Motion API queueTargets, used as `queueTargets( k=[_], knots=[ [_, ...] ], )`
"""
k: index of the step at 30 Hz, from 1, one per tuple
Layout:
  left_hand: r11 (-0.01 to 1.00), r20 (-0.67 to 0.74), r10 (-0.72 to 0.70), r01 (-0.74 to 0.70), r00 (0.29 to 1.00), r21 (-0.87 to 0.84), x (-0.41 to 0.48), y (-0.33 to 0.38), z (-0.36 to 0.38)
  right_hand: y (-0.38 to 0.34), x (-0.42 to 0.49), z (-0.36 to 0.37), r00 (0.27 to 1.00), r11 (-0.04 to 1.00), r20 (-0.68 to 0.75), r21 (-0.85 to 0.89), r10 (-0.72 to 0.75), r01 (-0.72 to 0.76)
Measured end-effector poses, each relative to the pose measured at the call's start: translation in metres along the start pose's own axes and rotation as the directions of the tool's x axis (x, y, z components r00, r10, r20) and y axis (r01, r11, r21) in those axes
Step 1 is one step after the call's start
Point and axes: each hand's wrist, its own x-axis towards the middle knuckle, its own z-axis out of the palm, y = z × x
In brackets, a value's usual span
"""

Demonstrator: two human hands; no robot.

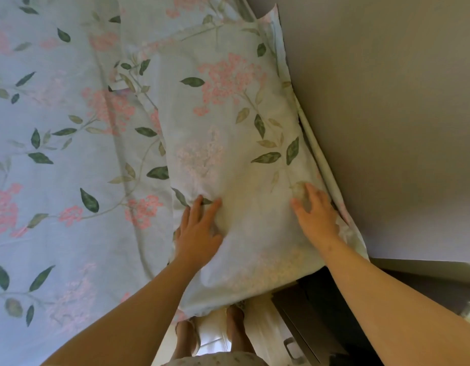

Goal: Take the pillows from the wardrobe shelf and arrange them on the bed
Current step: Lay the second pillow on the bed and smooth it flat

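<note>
While the left hand (199, 231) and right hand (315, 215) press flat, fingers spread, gripping nothing, the floral pillow (228, 128) lies under them on the bed (57, 159) — soft, light, probably floppy; best gripped at its side edges

Light soft, diffuse, moderately bright; no glare. The pillow (228, 128) is evenly lit, with a warmer tint at its near end. The wall (387, 128) right of the pillow is dimmer. The floor (212, 342) below the pillow is overexposed. Edges bowed, detail soft.

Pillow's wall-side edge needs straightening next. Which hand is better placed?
Right. The right hand rests flat on the pillow close to that edge by the wall; the left hand lies on its opposite side.
</note>
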Motion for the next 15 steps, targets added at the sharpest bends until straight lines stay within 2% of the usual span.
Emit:
queueTargets(
  k=[1, 3, 5, 7, 8, 10, 12, 15],
  knots=[
    [0.991, 0.11, 0.0, -0.014, 0.994, 0.132, 0.004, 0.001, 0.0, 0.0, 0.002, 0.002, 0.996, 0.998, 0.084, -0.063, 0.016, -0.01],
    [0.966, 0.254, -0.071, 0.003, 0.965, 0.259, 0.012, 0.007, -0.005, 0.002, 0.005, 0.003, 0.983, 0.978, 0.173, -0.204, 0.067, -0.031],
    [0.947, 0.312, -0.107, 0.001, 0.944, 0.321, 0.02, 0.016, -0.016, 0.0, 0.008, 0.002, 0.978, 0.959, 0.175, -0.276, 0.112, -0.06],
    [0.939, 0.271, -0.097, -0.002, 0.958, 0.344, 0.029, 0.024, -0.03, -0.01, 0.008, 0.001, 0.988, 0.95, 0.11, -0.302, 0.11, -0.072],
    [0.952, 0.203, -0.077, 0.012, 0.976, 0.306, 0.033, 0.028, -0.037, -0.018, 0.008, 0.001, 0.995, 0.952, 0.061, -0.302, 0.077, -0.055],
    [0.991, 0.059, -0.061, 0.053, 0.996, 0.126, 0.041, 0.031, -0.051, -0.033, 0.008, 0.002, 1.0, 0.963, -0.01, -0.268, -0.011, 0.008],
    [0.997, 0.0, -0.067, 0.067, 0.998, -0.037, 0.048, 0.034, -0.063, -0.048, 0.01, 0.001, 0.997, 0.97, -0.024, -0.234, -0.071, 0.063],
    [0.986, -0.055, -0.059, 0.05, 0.997, -0.157, 0.06, 0.038, -0.085, -0.076, 0.021, 0.001, 0.991, 0.972, -0.017, -0.201, -0.131, 0.125]
  ],
)
